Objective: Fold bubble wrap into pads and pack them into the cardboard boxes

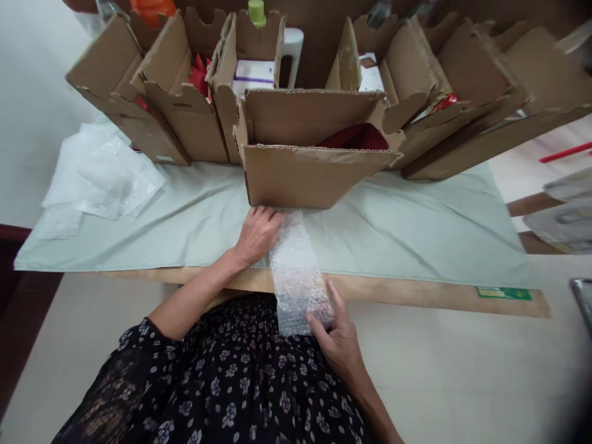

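A strip of clear bubble wrap (296,271) lies over the near edge of the table (416,296) and hangs down toward my lap. My left hand (257,235) rests on its far left side, fingers bent over it just in front of an open cardboard box (296,176). My right hand (340,336) pinches the lower end of the bubble wrap below the table edge. Inside the box a dark red item (356,137) shows.
Several open cardboard boxes (176,105) stand in a row along the back, holding red packets and white cartons. A pile of bubble-wrap sheets (99,176) lies at the left on the pale green cloth (416,228). A green label (504,293) sits on the wooden edge.
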`<state>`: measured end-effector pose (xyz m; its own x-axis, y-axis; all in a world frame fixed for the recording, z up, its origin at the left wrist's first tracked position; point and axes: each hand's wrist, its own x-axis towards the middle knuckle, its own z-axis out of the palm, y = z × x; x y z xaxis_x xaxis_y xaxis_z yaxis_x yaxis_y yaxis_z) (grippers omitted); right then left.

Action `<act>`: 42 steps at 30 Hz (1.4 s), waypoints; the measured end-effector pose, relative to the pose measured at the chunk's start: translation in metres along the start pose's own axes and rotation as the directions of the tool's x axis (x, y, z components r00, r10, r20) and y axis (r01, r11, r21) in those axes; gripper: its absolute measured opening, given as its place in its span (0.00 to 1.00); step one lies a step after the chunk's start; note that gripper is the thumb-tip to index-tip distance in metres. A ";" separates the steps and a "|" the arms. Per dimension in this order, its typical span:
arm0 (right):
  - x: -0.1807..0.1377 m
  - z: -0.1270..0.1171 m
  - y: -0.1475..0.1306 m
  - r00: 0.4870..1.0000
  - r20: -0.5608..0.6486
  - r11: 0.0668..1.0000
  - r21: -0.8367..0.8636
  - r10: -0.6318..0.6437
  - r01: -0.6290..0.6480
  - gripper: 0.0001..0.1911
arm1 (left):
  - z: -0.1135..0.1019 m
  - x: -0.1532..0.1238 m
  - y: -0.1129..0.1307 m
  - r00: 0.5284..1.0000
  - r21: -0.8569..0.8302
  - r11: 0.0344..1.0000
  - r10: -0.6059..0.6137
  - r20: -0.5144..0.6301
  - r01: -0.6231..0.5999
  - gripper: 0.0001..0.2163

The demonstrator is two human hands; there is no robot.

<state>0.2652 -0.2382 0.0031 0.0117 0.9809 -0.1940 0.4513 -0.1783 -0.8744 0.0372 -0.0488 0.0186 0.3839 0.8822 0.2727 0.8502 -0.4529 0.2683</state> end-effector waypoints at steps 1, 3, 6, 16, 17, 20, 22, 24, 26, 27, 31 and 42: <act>-0.002 0.002 0.000 0.999 -0.006 0.999 0.025 0.032 -0.032 0.40 | 0.000 -0.004 0.005 0.996 -0.019 1.000 0.006 -0.086 -0.008 0.14; -0.004 0.004 -0.001 0.998 -0.017 0.994 0.091 0.060 -0.058 0.40 | -0.006 -0.022 0.014 0.976 -0.095 0.993 0.052 -0.211 -0.073 0.15; -0.005 0.003 -0.005 0.994 0.011 0.967 0.227 0.113 -0.112 0.38 | -0.022 -0.063 0.026 0.958 -0.346 0.898 0.219 -0.183 -0.271 0.16; 0.043 0.020 -0.046 0.970 0.205 0.582 0.775 0.133 -0.244 0.23 | -0.026 -0.122 0.027 0.982 -0.800 0.586 0.041 0.187 0.127 0.39; 0.051 0.023 -0.050 0.969 0.214 0.562 0.790 0.121 -0.245 0.26 | -0.022 -0.122 0.030 0.983 -0.772 0.615 -0.031 0.183 0.163 0.39; 0.065 0.031 -0.054 0.960 0.250 0.577 0.768 0.128 -0.277 0.35 | -0.012 -0.120 0.042 0.975 -0.613 0.767 -0.223 0.024 0.190 0.31; 0.065 0.035 -0.053 0.964 0.231 0.618 0.742 0.128 -0.260 0.40 | -0.008 -0.118 0.050 0.966 -0.479 0.860 -0.243 -0.088 0.173 0.26; 0.059 0.035 -0.050 0.979 0.186 0.684 0.704 0.085 -0.193 0.41 | -0.007 -0.116 0.054 0.966 -0.373 0.912 -0.229 -0.123 0.169 0.24; 0.051 0.033 -0.047 0.993 0.117 0.805 0.591 -0.018 -0.055 0.35 | -0.009 -0.113 0.054 0.970 -0.317 0.933 -0.215 -0.113 0.170 0.21; 0.048 0.031 -0.046 0.992 0.067 0.874 0.481 -0.106 0.061 0.31 | -0.010 -0.111 0.053 0.973 -0.303 0.938 -0.208 -0.106 0.167 0.20; 0.048 0.022 -0.040 0.866 0.006 0.845 -0.217 -0.500 0.489 0.19 | -0.012 -0.103 0.045 0.985 -0.234 0.963 -0.154 -0.082 0.131 0.19; 0.074 0.017 -0.039 0.805 0.080 0.689 -0.472 -0.587 0.550 0.11 | -0.025 -0.106 0.037 0.984 -0.231 0.967 0.066 -0.164 -0.103 0.14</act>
<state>0.2328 -0.1597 0.0152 -0.3269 0.8885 0.3219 0.7385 0.4527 -0.4997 0.0187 -0.1619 0.0227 0.3748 0.8174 0.4375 0.6995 -0.5591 0.4452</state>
